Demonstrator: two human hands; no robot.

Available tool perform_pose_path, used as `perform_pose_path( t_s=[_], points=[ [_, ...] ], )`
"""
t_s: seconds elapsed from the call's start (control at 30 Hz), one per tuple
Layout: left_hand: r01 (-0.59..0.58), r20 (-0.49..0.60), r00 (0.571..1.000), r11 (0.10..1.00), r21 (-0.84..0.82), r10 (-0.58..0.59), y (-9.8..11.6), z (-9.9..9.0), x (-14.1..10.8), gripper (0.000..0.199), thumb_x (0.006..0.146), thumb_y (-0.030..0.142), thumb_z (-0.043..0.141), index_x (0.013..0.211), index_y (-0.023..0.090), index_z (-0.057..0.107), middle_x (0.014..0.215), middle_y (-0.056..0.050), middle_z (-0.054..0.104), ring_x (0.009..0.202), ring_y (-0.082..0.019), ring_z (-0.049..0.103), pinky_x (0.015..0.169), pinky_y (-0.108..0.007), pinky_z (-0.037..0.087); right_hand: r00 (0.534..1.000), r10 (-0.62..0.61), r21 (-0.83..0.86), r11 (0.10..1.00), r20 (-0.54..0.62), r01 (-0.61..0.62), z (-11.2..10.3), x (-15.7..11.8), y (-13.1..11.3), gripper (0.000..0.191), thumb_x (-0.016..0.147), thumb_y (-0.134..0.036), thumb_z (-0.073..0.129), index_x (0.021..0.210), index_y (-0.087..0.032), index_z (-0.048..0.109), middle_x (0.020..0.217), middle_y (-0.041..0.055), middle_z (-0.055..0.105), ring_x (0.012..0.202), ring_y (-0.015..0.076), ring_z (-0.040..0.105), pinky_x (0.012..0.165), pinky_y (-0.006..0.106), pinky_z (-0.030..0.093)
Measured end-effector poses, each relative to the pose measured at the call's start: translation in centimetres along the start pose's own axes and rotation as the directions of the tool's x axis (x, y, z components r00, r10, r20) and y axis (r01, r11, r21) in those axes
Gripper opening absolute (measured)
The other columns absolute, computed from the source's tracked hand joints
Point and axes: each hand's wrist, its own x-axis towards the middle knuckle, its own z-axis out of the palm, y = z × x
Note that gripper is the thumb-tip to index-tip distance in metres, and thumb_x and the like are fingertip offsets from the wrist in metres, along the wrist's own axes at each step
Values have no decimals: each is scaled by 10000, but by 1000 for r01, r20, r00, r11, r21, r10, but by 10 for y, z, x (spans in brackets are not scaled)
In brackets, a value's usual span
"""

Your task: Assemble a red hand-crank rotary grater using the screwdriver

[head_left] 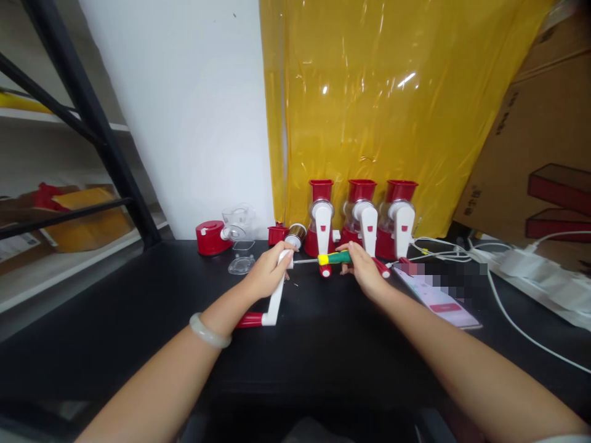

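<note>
My left hand (269,269) is closed around the upper end of a white crank handle (276,301), whose red grip (250,320) points left near the tabletop. Between the fingers of my right hand (364,267) is a screwdriver (339,257) with a green and yellow handle. Its metal shaft runs left, level, to the white end of the crank; the tip itself is hidden there. Just behind my left hand lies a metal grater drum (295,235), beside a small red part (277,234).
Three red and white rotary graters (321,218) stand at the back. Left of them are a red base (212,237), a clear housing (237,221) and a clear cover (241,264). A phone (438,298), white cables (503,307) and a power strip (545,277) lie right.
</note>
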Motion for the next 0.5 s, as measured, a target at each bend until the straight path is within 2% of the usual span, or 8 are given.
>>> perform_pose_path(
  t_s=[0.1,0.3,0.5],
  points=[
    [19,9,1000,1000,-11,-19,-2,2,1,369,1000,473,349,1156,211,557,735,1,616,625,-192,666,638,-304,501,1000,7,24,1000,-15,-7,-1,0,1,416,846,-642,500,924,-243,588,645,-12,583,546,148,570,554,302,505],
    [68,-10,998,997,-20,-68,-6,0,4,353,992,486,367,1125,219,556,723,14,608,610,-187,663,627,-300,493,1000,17,75,997,16,-18,-2,-3,11,205,834,-387,514,981,-260,578,793,8,623,639,165,606,648,339,537],
    [95,-8,995,995,-22,-96,-9,-1,3,353,998,479,357,1137,221,555,731,18,604,614,-184,664,665,-312,493,1000,2,85,996,18,-4,-1,-6,9,191,852,-364,534,1007,-266,584,898,12,607,687,155,600,704,339,522]
  ],
)
